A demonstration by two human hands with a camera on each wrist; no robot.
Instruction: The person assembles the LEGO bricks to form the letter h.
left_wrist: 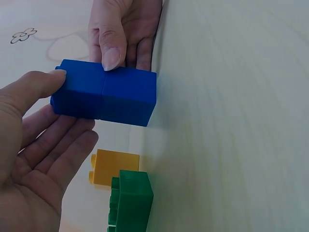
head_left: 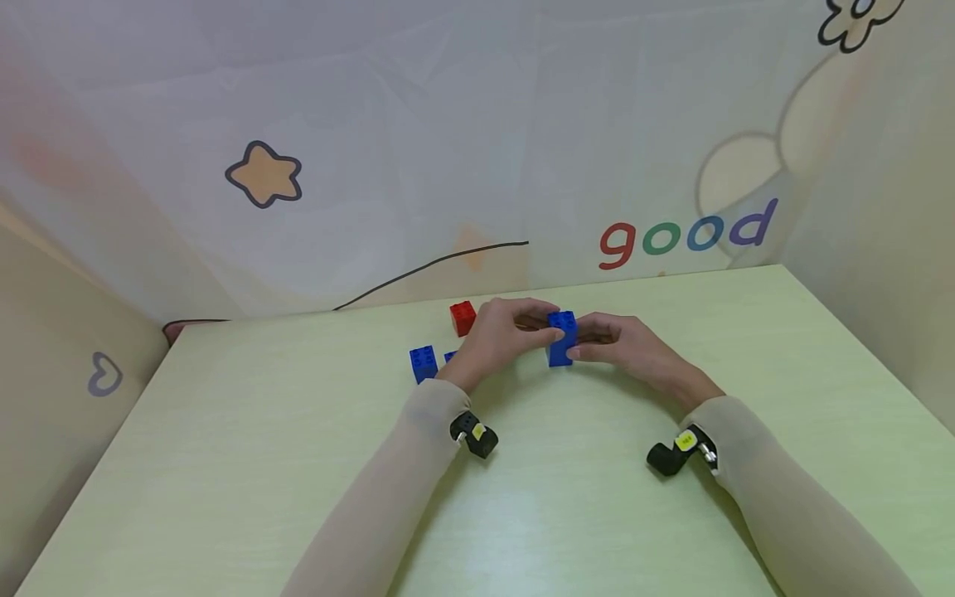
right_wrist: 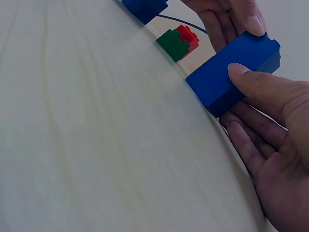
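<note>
Two blue toy bricks joined one on the other form a stack point(head_left: 562, 340), upright in the head view with its studs on top. My left hand point(head_left: 501, 338) pinches its upper part, the thumb at the near side and the fingers behind. Lower down, my right hand point(head_left: 630, 347) grips the stack, its thumb on the near face. The left wrist view shows the seam between the blue bricks point(left_wrist: 104, 92) and both thumbs on them. In the right wrist view the right thumb lies across the stack point(right_wrist: 236, 67) near the seam.
Left of the hands stand a red brick point(head_left: 462, 317) and a blue brick point(head_left: 424, 363); another blue one is mostly hidden by the left wrist. A yellow brick point(left_wrist: 116, 166) and a green brick point(left_wrist: 135, 198) appear beneath the left hand. A printed cloth point(head_left: 418, 166) backs the table point(head_left: 224, 464).
</note>
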